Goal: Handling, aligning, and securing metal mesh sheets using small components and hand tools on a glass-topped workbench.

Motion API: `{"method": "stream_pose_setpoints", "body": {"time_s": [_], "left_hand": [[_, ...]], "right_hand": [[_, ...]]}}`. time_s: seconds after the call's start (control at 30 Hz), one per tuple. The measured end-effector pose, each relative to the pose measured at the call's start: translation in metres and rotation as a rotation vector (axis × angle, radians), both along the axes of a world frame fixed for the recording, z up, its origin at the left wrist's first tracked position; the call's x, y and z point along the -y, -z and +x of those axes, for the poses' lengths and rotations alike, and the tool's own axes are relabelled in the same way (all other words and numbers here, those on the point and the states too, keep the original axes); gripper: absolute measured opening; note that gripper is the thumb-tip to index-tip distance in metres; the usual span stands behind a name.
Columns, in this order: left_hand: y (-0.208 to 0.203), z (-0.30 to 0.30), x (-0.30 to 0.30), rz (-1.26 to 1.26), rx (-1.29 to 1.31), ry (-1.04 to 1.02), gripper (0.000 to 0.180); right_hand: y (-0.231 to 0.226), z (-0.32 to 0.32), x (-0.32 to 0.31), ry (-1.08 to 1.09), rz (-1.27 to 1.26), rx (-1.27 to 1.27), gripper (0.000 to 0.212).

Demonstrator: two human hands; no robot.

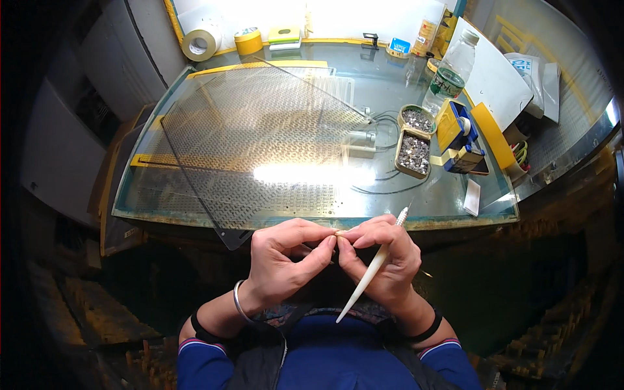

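Note:
Above the near edge of the glass-topped table, my two hands meet with their fingertips together. My left hand (284, 255) is closed in a pinch of thumb and forefinger. Whatever lies between the fingertips is too small and covered to name. My right hand (389, 263) is closed too, its thumb and forefinger touching the same spot. Across its fingers rests a slim white-handled pointed tool (365, 283). The tool's metal collar and fine tip point up and away, while its tapered tail hangs toward my chest.
A perforated dark sheet (260, 130) covers the table's left and middle, one corner overhanging the front. To the right are an open tin (413, 155) of grey bits, a blue-and-yellow tape dispenser (461, 138) and a plastic bottle (450, 73). Tape rolls (200, 44) stand behind.

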State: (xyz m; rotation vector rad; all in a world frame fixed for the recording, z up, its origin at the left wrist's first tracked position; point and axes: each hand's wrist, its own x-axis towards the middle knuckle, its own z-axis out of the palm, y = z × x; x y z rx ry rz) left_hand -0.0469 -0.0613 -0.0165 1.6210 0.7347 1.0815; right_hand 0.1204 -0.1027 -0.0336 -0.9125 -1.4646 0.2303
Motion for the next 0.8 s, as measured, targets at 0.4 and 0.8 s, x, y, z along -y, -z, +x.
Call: {"method": "stream_pose_setpoints", "body": {"time_s": [0.4,0.8], "left_hand": [[-0.0024,-0.0026,-0.0033,-0.079,-0.062,0.055,0.012],[0.0030,-0.0017,-0.0057,-0.161,0.010,0.066,0.013]], "right_hand": [[-0.0041,-0.0016,-0.0006,0.079,0.031,0.045,0.024],[-0.0027,-0.0013,-0.0012,0.087,0.040,0.069,0.025]]}}
